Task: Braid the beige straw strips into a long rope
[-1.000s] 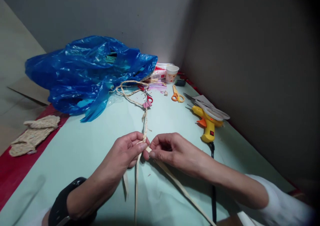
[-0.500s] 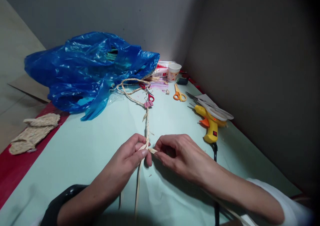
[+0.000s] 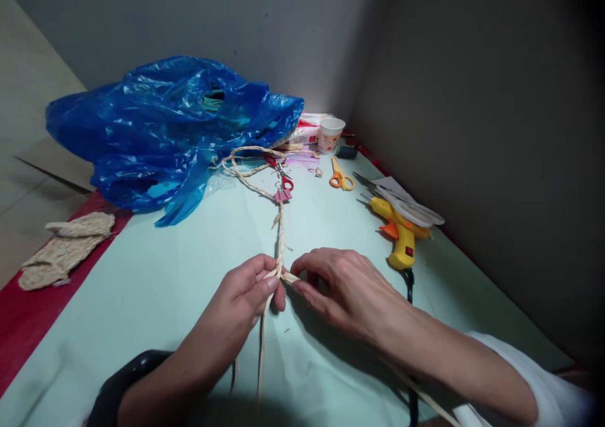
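Observation:
A pale straw braid (image 3: 280, 233) runs up the middle of the light green table (image 3: 155, 275) to a pink binder clip (image 3: 282, 195) and curls into a loop near the bag. My left hand (image 3: 246, 291) pinches the braid's working end between thumb and fingers. My right hand (image 3: 345, 288) is closed on a flat loose strand (image 3: 290, 277) just right of that point. Other loose strands (image 3: 261, 357) hang down toward me between my arms. A black watch (image 3: 125, 376) is on my left wrist.
A crumpled blue plastic bag (image 3: 165, 130) fills the back left. Orange scissors (image 3: 341, 180), a paper cup (image 3: 330, 134), a yellow glue gun (image 3: 401, 234) with its black cord and metal shears (image 3: 401, 203) lie at the right by the wall. Woven straw pieces (image 3: 63, 247) rest at the left.
Both hands have shifted slightly right and away along the braid. The right hand has turned and folded its strand in toward the braid's end.

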Available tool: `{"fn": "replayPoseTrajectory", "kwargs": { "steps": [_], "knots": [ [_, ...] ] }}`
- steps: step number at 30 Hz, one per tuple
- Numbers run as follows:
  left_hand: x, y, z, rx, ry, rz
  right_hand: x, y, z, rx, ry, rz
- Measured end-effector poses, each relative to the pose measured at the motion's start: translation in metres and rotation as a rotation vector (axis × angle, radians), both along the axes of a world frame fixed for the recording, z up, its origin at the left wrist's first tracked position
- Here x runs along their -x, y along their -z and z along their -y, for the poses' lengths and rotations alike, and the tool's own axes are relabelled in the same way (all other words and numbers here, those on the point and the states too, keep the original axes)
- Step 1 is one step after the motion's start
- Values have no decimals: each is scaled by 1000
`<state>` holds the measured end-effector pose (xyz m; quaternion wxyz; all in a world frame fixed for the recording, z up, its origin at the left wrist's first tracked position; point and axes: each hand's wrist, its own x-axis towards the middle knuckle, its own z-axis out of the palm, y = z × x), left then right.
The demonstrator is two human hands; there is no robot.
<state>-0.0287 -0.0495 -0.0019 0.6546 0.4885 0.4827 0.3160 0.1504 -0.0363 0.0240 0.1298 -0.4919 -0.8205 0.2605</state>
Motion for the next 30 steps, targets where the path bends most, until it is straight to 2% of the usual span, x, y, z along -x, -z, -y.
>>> {"fn": "replayPoseTrajectory", "kwargs": {
  "steps": [3,7,11,17,22,30],
  "knots": [
    [-1,0,2,72,-46,85,-2,-1,-4,104,-6,-91],
    [-4,-5,2,182,-129,161,-3,1,-8,108,-3,-237],
    [-4,-9,0,233,-145,167,-2,4,-8,194,-1,-265],
    [-1,-7,-2,194,-115,-20,-5,3,-8,174,0,-187],
    [1,-11,-6,92,-109,-173,-7,0,-12,95,-24,-161],
    [3,-2,-7,99,-111,-71,-12,4,-18,46,-59,-188]
  ]
}}
